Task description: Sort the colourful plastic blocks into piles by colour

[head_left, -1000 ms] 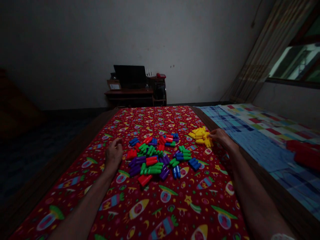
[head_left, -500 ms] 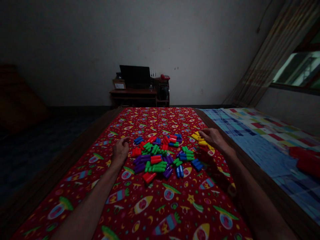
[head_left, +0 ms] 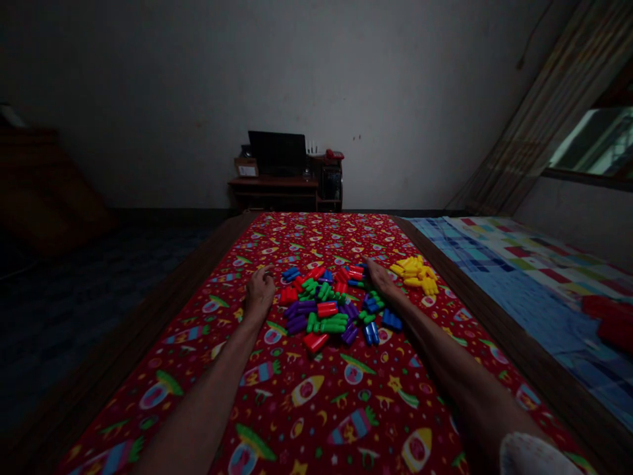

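Multicoloured lobed plastic blocks [head_left: 327, 309]: likely light, stiff, slick; pinch mid-sides. Your left hand [head_left: 260, 290]: loosely curled, apparently empty; right hand [head_left: 382, 278]: cannot tell.

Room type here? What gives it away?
Likely a room in a home: a black flat-screen monitor on a low brown desk, a long beige patterned curtain, and a blue checked cloth resembling bedding.

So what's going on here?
A person's right hand is at the right side of a mixed pile of red, green, blue and purple pieces; whether it grips one is unclear. The left hand, loosely curled, is by the pile's left side. Yellow pieces lie grouped apart to the right.
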The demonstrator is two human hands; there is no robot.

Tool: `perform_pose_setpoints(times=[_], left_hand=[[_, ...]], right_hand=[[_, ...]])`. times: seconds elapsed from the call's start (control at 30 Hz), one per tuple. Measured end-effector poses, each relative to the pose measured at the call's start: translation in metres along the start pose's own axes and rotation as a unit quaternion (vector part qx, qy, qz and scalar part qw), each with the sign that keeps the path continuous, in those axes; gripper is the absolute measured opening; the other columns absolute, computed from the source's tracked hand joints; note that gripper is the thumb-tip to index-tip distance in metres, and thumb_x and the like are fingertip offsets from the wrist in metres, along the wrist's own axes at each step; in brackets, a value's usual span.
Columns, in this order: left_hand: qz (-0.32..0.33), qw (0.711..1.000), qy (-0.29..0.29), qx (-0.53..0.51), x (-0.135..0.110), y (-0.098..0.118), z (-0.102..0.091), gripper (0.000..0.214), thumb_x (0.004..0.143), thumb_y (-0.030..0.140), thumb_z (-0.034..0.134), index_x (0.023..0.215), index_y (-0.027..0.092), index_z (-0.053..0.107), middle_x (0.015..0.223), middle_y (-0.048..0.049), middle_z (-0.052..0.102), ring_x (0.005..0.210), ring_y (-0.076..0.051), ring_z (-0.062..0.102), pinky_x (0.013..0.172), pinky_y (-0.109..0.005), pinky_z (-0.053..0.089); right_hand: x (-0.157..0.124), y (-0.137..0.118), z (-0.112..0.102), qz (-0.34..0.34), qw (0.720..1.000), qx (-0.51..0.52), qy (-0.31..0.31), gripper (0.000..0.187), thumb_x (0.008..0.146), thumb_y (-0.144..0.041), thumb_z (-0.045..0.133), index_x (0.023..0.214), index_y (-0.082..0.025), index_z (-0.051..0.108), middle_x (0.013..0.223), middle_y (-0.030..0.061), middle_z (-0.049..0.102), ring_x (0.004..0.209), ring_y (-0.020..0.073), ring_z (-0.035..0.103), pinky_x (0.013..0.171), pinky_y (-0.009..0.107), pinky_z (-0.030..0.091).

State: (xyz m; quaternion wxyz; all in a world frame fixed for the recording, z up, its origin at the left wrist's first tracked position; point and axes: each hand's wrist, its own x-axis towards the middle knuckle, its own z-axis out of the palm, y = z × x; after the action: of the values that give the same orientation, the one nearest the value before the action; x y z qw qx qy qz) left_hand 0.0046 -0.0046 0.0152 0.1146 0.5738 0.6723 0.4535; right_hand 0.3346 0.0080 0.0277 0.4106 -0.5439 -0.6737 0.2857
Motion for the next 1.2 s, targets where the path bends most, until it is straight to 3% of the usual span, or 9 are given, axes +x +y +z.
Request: perform_pose_setpoints(times=[0.13,0.3,0.4,0.5,0.63,0.83,0.97,1.07,1.2], left_hand=[[0.005,1.000,-0.001,-0.005,0.002,-0.002,0.003,0.043,0.083,0.019,0.038,0.117,0.016,0.065,0.120,-0.0120,0.066,0.113,-0.028,0.060,0.102,-0.043,0.044],[0.055,0.995,-0.065,-0.047,0.001,0.001,0.002,0.047,0.090,0.029,0.032,0.124,0.016,0.061,0.129,-0.0088,0.063,0.125,-0.024,0.052,0.110,-0.041,0.037],[0.108,0.979,-0.161,-0.064,-0.001,0.007,-0.005,0.051,0.092,0.034,0.026,0.124,0.016,0.062,0.132,-0.0071,0.060,0.128,-0.021,0.050,0.112,-0.038,0.034],[0.141,0.961,-0.218,-0.093,-0.005,0.011,-0.012,0.051,0.092,0.039,0.027,0.117,0.018,0.067,0.128,-0.0057,0.064,0.124,-0.022,0.054,0.111,-0.037,0.035],[0.090,0.944,-0.269,-0.168,-0.009,0.011,-0.014,0.057,0.090,0.053,0.033,0.108,0.016,0.072,0.113,-0.0085,0.072,0.107,-0.026,0.064,0.098,-0.038,0.047],[0.057,0.940,-0.272,-0.199,-0.011,0.011,-0.015,0.059,0.085,0.060,0.041,0.104,0.015,0.074,0.105,-0.0100,0.074,0.099,-0.028,0.067,0.089,-0.038,0.050],[0.068,0.950,-0.263,-0.156,-0.010,0.013,-0.018,0.059,0.084,0.060,0.042,0.103,0.016,0.075,0.104,-0.0097,0.074,0.099,-0.028,0.067,0.090,-0.037,0.050],[0.083,0.951,-0.266,-0.130,-0.008,0.014,-0.019,0.059,0.085,0.061,0.039,0.104,0.017,0.075,0.108,-0.0087,0.073,0.102,-0.028,0.066,0.092,-0.036,0.049],[0.096,0.953,-0.264,-0.117,-0.008,0.016,-0.020,0.056,0.085,0.057,0.038,0.104,0.018,0.074,0.110,-0.0071,0.073,0.105,-0.027,0.065,0.094,-0.034,0.048]], right_hand=[[0.017,-0.029,0.042,0.019,0.992,0.099,-0.076,0.077,0.087,-0.074,0.026,0.118,-0.017,0.067,0.122,0.0138,0.066,0.120,0.0279,0.056,0.104,0.047,0.040],[0.003,-0.054,0.081,-0.042,0.969,0.133,-0.203,0.072,0.087,-0.074,0.030,0.113,-0.019,0.070,0.111,0.0086,0.071,0.107,0.0260,0.063,0.097,0.043,0.046],[-0.009,-0.060,0.081,-0.082,0.961,0.120,-0.234,0.066,0.087,-0.069,0.037,0.116,-0.018,0.069,0.109,0.0064,0.071,0.105,0.0260,0.063,0.092,0.040,0.049],[-0.018,-0.061,0.067,-0.120,0.961,0.054,-0.244,0.058,0.084,-0.059,0.052,0.124,-0.018,0.064,0.116,0.0072,0.069,0.106,0.0265,0.063,0.089,0.038,0.049],[-0.029,-0.064,0.049,-0.147,0.950,-0.093,-0.259,0.047,0.080,-0.044,0.063,0.121,-0.020,0.066,0.116,0.0080,0.069,0.102,0.0256,0.064,0.086,0.035,0.049],[-0.034,-0.077,0.043,-0.212,0.953,-0.113,-0.185,0.029,0.086,-0.034,0.056,0.105,-0.018,0.072,0.104,0.0087,0.072,0.098,0.0221,0.065,0.086,0.031,0.047],[-0.019,-0.068,0.024,-0.119,0.987,-0.090,-0.054,0.034,0.090,-0.039,0.049,0.104,-0.017,0.071,0.088,0.0052,0.073,0.077,0.0178,0.066,0.070,0.025,0.047],[-0.007,-0.046,0.002,-0.082,0.982,-0.164,0.033,0.034,0.089,-0.038,0.048,0.092,-0.013,0.072,0.078,0.0054,0.070,0.072,0.0171,0.063,0.068,0.025,0.044],[-0.002,-0.016,-0.015,-0.040,0.973,-0.221,0.056,0.034,0.090,-0.030,0.043,0.086,-0.011,0.070,0.078,0.0094,0.069,0.074,0.0192,0.062,0.071,0.028,0.044]])
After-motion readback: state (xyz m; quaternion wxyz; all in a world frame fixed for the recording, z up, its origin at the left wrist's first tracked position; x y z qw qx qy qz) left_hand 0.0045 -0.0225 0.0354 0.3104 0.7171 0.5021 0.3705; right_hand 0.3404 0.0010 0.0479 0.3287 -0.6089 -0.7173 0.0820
